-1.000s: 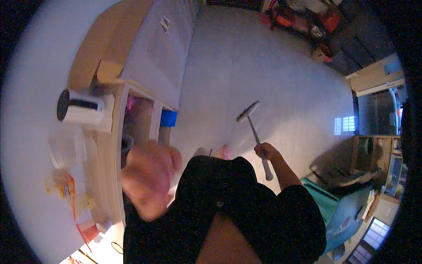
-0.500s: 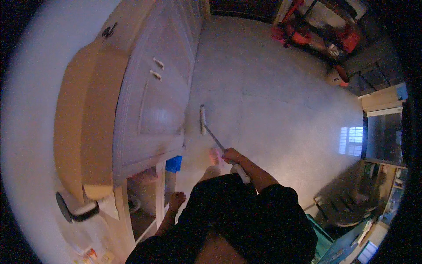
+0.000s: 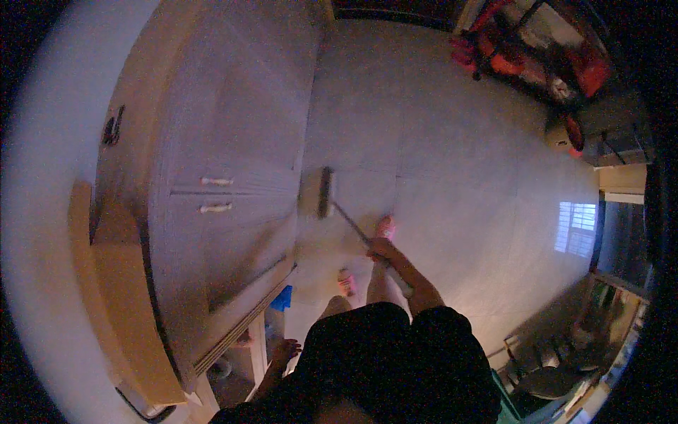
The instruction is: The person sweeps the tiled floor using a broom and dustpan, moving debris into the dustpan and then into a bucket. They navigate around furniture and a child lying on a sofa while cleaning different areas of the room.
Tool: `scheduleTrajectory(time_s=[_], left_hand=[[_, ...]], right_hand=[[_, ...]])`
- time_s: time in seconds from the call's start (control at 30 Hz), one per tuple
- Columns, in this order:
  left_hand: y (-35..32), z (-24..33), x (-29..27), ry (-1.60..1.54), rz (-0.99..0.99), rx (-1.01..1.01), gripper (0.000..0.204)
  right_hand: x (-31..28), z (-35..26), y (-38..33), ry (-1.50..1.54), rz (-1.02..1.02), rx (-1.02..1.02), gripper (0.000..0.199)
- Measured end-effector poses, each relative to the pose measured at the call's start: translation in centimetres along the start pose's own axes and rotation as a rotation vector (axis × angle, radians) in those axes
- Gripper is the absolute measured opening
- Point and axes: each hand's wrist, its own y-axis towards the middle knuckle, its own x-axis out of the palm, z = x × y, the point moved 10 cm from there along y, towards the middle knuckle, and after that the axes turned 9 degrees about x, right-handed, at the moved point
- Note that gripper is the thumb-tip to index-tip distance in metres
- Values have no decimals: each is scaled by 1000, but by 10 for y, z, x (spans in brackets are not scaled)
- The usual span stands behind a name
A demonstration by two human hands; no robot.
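My right hand (image 3: 382, 249) is wrapped around the grey pole of a long-handled floor mop (image 3: 351, 225). The pole slants away to the left, and its narrow bar-shaped head (image 3: 325, 193) rests on the floor near the tall cabinet. In the dim, blurred picture the details of the head cannot be made out. Low at my left side hangs my left hand (image 3: 287, 349), with its fingers loosely apart and nothing visible in them. It is beside the open lower shelves (image 3: 260, 343), close to a blue bag (image 3: 282, 298). My feet in pink footwear (image 3: 385, 226) stand behind the mop head.
A tall pale cabinet (image 3: 233, 148) with two handles lines the left, a cardboard box (image 3: 120, 311) alongside. Tiled floor (image 3: 452, 177) stretches ahead and right. At the far right stand a red-and-black rack (image 3: 522, 60) and a bucket (image 3: 565, 138); a dark chair (image 3: 551, 378) is near right.
My view has turned and moved forward along the cabinet. One foot has stepped ahead to the right. The mop head stays by the cabinet, with my right hand still on its pole.
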Motion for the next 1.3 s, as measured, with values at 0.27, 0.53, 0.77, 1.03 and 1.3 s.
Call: scheduleTrajectory(time_s=[0.27,0.53,0.77,1.03,1.3], left_hand=[[62,99,176,180,-46,93,27],[52,127,238,434,84,76,23],[86,165,288,371,90,57,23],[198,332,396,402,65,185,24],[240,449,470,211,-10,140,31]], right_hand=[[-188,183,-173,572,-129,1563,12],[-242,222,-72,1110,82,904,34],[-250,243,190,1033,-247,971,38],[-242,366,367,664,-219,962,22],[-368,476,256,1020,-58,1325,24]])
